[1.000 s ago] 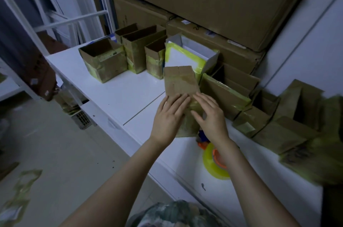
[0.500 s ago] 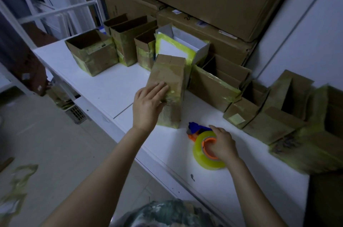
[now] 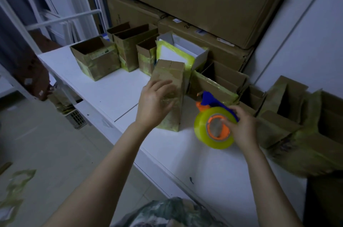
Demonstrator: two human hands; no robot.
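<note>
Counter: white, running from the upper left to the lower right of the frame, with a seam across its middle.
Upper left: several open cardboard boxes in a row, patched with yellowish tape.
Centre: a tall taped box standing upright, with a white open box just behind it.
Right: open taped boxes crowded along the counter's back edge.

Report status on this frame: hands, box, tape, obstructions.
Left hand flat on the closed box, steadying it. Right hand grips the tape dispenser, just right of the box. Nothing between them; open boxes crowd behind.
</note>
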